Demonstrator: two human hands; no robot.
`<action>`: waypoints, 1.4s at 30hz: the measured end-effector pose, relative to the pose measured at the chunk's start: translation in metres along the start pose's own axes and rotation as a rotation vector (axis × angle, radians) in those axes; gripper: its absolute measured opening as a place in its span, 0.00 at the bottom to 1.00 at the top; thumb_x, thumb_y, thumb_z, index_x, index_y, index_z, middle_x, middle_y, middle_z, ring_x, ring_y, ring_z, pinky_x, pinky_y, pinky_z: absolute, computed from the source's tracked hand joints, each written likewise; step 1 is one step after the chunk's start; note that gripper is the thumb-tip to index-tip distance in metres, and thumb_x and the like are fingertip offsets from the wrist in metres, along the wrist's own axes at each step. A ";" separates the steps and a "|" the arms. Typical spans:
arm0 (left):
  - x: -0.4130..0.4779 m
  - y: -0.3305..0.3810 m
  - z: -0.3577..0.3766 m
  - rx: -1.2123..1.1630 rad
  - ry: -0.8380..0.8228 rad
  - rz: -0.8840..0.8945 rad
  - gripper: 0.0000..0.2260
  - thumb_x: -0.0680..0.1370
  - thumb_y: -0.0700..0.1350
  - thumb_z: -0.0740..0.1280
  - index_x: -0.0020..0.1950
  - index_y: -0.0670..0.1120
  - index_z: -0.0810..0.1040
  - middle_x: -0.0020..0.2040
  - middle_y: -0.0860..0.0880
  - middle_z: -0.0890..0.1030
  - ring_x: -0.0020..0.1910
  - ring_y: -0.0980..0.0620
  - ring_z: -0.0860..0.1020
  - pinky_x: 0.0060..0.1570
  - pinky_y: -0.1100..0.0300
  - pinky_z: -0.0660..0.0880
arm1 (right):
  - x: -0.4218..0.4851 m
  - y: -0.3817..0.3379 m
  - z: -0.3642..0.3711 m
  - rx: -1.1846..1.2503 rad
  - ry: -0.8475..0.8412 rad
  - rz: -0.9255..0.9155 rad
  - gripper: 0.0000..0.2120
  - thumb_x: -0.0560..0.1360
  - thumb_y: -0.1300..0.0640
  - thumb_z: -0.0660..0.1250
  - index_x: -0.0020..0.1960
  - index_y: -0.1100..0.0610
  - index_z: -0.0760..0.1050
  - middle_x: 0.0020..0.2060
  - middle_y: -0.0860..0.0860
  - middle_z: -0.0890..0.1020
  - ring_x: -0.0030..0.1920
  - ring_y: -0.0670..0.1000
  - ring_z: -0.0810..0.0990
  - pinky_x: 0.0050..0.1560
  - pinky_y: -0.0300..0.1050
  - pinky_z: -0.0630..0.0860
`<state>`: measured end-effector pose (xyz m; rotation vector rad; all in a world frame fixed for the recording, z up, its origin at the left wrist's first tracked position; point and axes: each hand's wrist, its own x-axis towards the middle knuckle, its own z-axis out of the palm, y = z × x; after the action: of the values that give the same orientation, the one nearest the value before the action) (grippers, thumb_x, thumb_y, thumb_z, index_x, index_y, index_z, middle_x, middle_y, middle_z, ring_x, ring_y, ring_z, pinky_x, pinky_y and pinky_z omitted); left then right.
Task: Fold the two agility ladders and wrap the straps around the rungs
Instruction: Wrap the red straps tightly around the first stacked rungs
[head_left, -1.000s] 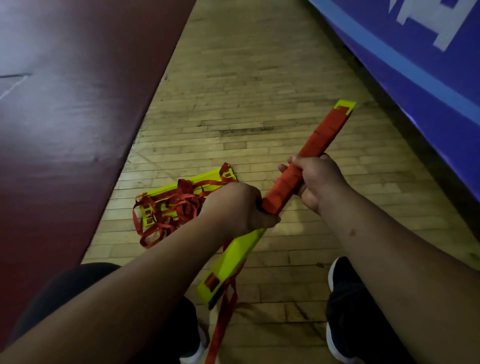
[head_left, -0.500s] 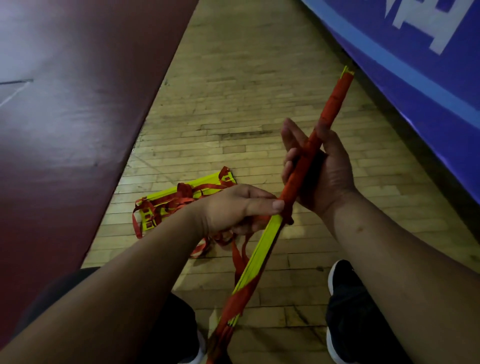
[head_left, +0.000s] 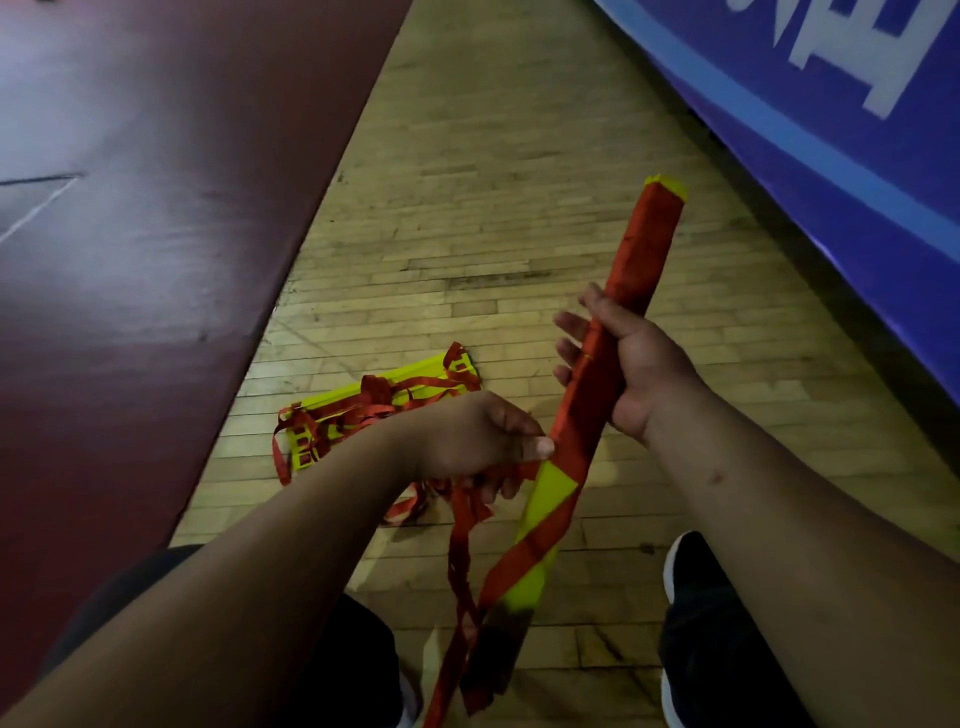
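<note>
**A:** What's in hand?

**B:** On the head view, the right hand (head_left: 631, 364) is wrapped round the middle of the folded rung bundle (head_left: 641, 249), thumb on the near side and fingertips showing past it. Just below it, the left hand (head_left: 478, 441) pinches the red strap (head_left: 460, 545) against the bundle. Loose strap hangs beneath.

**A:** And the second ladder (head_left: 374, 410)?

**B:** On the wooden floor (head_left: 493, 208) just beyond the left hand, folded, its straps tangled.

**A:** How should the wrap go?

**B:** I'd pull each turn taut, overlap the last one and cover the yellow gaps below the left hand. Slack would likely unwind.
</note>
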<state>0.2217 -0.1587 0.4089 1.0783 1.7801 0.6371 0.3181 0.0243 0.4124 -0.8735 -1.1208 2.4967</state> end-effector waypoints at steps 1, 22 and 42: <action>0.001 0.000 0.001 0.014 0.020 -0.028 0.16 0.87 0.56 0.66 0.42 0.58 0.85 0.39 0.46 0.86 0.36 0.46 0.84 0.43 0.48 0.83 | 0.002 0.002 -0.001 -0.035 0.028 -0.004 0.11 0.81 0.47 0.75 0.61 0.48 0.82 0.47 0.48 0.90 0.40 0.48 0.88 0.42 0.47 0.83; 0.000 0.009 0.001 -0.093 0.055 0.047 0.13 0.79 0.59 0.75 0.44 0.51 0.85 0.34 0.51 0.79 0.32 0.52 0.77 0.36 0.55 0.73 | -0.002 0.000 -0.001 0.299 -0.121 -0.060 0.26 0.80 0.47 0.72 0.71 0.62 0.79 0.46 0.53 0.83 0.42 0.50 0.83 0.46 0.46 0.82; -0.001 0.004 0.000 -0.034 0.041 0.020 0.16 0.88 0.56 0.64 0.45 0.52 0.82 0.38 0.49 0.82 0.36 0.51 0.80 0.40 0.57 0.79 | -0.002 -0.007 0.001 0.185 0.007 -0.106 0.08 0.82 0.49 0.73 0.57 0.51 0.81 0.41 0.50 0.86 0.33 0.48 0.82 0.37 0.43 0.80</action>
<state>0.2237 -0.1577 0.4130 1.0681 1.7894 0.7044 0.3190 0.0277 0.4191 -0.7513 -0.8912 2.4606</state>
